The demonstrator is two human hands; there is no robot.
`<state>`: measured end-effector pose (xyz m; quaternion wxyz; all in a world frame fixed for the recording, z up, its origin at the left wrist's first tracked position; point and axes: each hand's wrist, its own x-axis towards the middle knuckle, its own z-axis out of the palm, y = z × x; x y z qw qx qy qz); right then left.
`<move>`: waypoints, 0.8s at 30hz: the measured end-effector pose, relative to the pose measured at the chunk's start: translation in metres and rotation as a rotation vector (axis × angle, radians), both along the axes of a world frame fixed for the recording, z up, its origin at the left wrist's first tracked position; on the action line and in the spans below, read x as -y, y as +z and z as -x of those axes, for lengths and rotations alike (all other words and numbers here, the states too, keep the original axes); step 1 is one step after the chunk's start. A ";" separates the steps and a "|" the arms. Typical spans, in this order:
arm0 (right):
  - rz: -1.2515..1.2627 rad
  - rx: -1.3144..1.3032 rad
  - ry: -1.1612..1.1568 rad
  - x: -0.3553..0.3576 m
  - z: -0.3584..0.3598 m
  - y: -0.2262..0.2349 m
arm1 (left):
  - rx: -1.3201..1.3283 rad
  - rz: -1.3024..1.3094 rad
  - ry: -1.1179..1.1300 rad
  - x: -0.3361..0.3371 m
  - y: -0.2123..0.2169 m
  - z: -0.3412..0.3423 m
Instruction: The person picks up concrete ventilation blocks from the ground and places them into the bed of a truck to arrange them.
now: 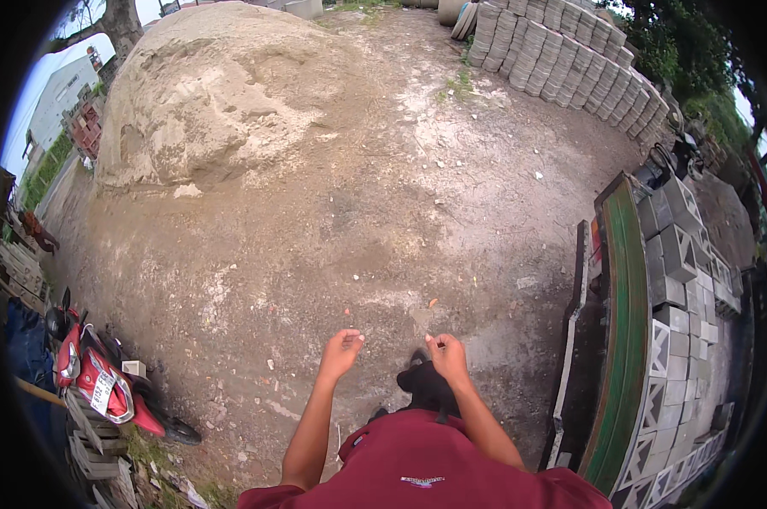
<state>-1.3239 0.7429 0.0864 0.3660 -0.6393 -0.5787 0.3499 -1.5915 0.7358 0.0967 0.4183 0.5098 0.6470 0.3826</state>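
I stand in an open-air yard of brown, stony packed earth [231, 288], both bare hands raised in front of my maroon short-sleeved shirt [434, 462]. My left hand [341, 355] hangs in the air with its fingers curled inward, thumb close to the fingertips; my right hand [449, 356] mirrors it, well apart from the left. At this small size I cannot tell whether the fingertips on either side meet or pinch something thin.

Nearest to my right hand in this view, a small orange scrap [433, 303] lies on the ground beyond the fingers; a small reddish chip [347, 311] lies beyond my left. Below my right hand show my black trousers [430, 390] and a dark shoe [418, 357].

A broad mound of tan sand [222, 93] rises ahead to the left, facing rows of stacked grey slabs [562, 59] on the far right. At my right side runs a long green panel [628, 339], with stacked grey blocks [679, 339], some pierced by triangular openings, beyond it. A red-and-black motorbike [142, 416] stands to my left.
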 end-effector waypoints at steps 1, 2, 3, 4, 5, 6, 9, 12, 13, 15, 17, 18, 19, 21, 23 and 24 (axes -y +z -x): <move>0.051 0.020 -0.019 -0.028 -0.001 -0.002 | -0.008 -0.004 -0.012 -0.033 -0.010 0.002; 0.094 -0.001 -0.059 -0.058 -0.006 -0.007 | 0.014 -0.025 -0.003 -0.070 -0.013 0.001; 0.030 0.003 -0.072 -0.090 -0.007 -0.012 | 0.037 -0.046 0.009 -0.105 -0.017 0.000; -0.035 0.013 -0.086 -0.123 -0.011 -0.021 | 0.066 -0.067 0.020 -0.143 -0.022 -0.005; -0.094 0.020 -0.091 -0.159 -0.014 -0.021 | 0.083 -0.045 0.073 -0.175 -0.028 -0.003; -0.047 0.045 -0.063 -0.200 -0.019 -0.021 | 0.100 -0.022 0.127 -0.209 -0.032 0.002; 0.004 0.066 -0.027 -0.316 -0.037 -0.019 | -0.021 0.068 0.146 -0.329 -0.001 -0.006; -0.100 0.155 0.042 -0.432 -0.046 0.023 | -0.023 0.000 0.013 -0.433 0.027 -0.022; -0.113 0.171 0.051 -0.472 -0.050 0.030 | 0.010 -0.054 -0.052 -0.468 0.036 -0.029; -0.131 0.196 0.056 -0.550 -0.057 0.031 | 0.021 -0.051 -0.114 -0.538 0.062 -0.048; -0.182 0.170 0.074 -0.625 -0.052 0.039 | 0.020 -0.066 -0.118 -0.599 0.063 -0.052; -0.207 0.156 0.081 -0.660 -0.048 0.042 | 0.007 -0.073 -0.104 -0.630 0.054 -0.051; -0.198 0.155 0.104 -0.697 -0.045 0.041 | -0.006 -0.088 -0.089 -0.662 0.047 -0.050; -0.178 0.154 0.144 -0.769 -0.039 0.039 | -0.033 -0.039 -0.074 -0.723 0.033 -0.046; -0.170 0.203 0.176 -0.841 -0.030 0.049 | -0.060 -0.013 -0.067 -0.792 0.023 -0.038; -0.166 0.229 0.189 -0.878 -0.026 0.054 | -0.073 -0.008 -0.070 -0.828 0.018 -0.033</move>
